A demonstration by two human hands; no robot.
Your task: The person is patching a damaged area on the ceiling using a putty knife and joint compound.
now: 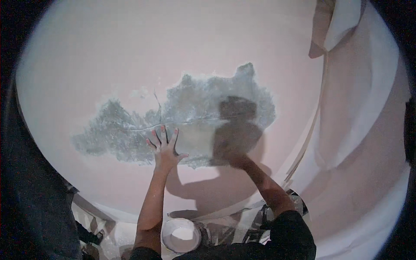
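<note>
My left hand (pixel 164 149) has its fingers spread flat on a pale pink wall (pixel 130 47), over a large rough grey patch (pixel 108 130). A thin crack (pixel 143 128) runs across the patch by its fingertips, with a branch rising upward. Right of that hand lies a smoother, paler area within the grey. My right hand (pixel 234 158) reaches to the patch's lower right part, inside a dark shadow cast on the wall; its fingers, and anything in them, are too dark to make out.
A white bucket (pixel 181 234) stands below, between my arms, beside dark clutter. Loose pale sheeting (pixel 355 108) hangs along the right with a vertical edge. At the lower left a dark shoe and leg (pixel 91 234) show beside a dark surface.
</note>
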